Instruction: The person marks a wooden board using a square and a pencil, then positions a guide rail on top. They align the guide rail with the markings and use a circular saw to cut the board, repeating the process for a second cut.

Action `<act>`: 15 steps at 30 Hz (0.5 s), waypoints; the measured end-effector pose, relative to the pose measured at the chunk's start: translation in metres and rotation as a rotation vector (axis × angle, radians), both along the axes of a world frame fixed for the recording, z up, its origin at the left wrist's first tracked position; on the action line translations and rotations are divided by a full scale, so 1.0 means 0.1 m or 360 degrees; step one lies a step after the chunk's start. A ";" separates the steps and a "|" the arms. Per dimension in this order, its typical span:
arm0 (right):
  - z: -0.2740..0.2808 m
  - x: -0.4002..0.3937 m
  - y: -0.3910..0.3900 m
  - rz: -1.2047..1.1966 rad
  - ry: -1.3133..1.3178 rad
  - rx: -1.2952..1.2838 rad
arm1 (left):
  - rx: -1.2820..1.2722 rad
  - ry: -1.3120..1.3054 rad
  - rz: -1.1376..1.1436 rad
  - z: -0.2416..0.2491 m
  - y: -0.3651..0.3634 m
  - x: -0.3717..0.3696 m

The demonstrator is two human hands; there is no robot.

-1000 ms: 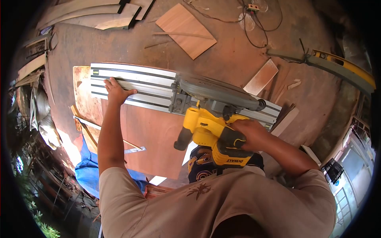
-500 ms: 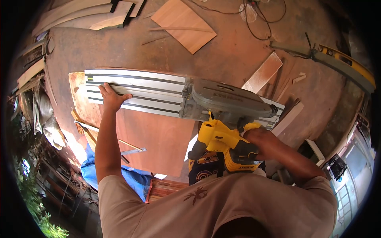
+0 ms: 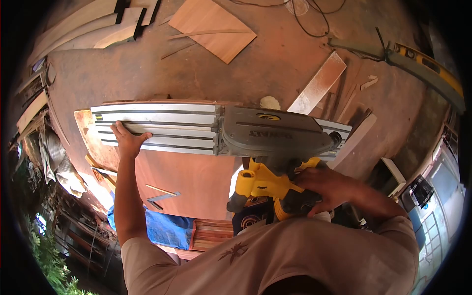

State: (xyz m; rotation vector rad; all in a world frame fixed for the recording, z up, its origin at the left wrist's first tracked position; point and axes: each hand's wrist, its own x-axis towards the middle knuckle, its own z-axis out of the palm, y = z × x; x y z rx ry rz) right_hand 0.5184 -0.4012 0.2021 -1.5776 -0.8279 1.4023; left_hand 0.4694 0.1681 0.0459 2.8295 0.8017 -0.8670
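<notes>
My left hand (image 3: 129, 139) lies spread on the silver guide rail (image 3: 167, 117), near its left end, thumb pointing right. My right hand (image 3: 328, 186) is wrapped round the rear handle of a yellow and black track saw (image 3: 280, 132), whose grey blade housing sits on the right part of the rail. The rail rests across a reddish-brown wooden panel (image 3: 191, 184). A small square tool (image 3: 163, 196) with a wooden strip lies on that panel, below the rail. The saw's blade is hidden by the housing.
A wood board (image 3: 214, 29) and thin strips lie on the floor beyond the rail. Offcuts, including a pale plank (image 3: 318, 83), lie at the right. A yellow level (image 3: 423, 59) is at the far right. Blue tarp (image 3: 169, 230) and red slats (image 3: 211, 235) are near my body.
The view has shifted, so the rail and saw appear lower and further left. The saw's housing looks more face-on, with its lettering clearer. Both hands keep their places on rail and saw.
</notes>
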 end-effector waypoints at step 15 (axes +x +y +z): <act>0.04 -0.05 -0.04 -0.0012 -0.0155 -0.0103 | 0.0017 -0.0121 -0.0282 -0.20 0.27 -0.20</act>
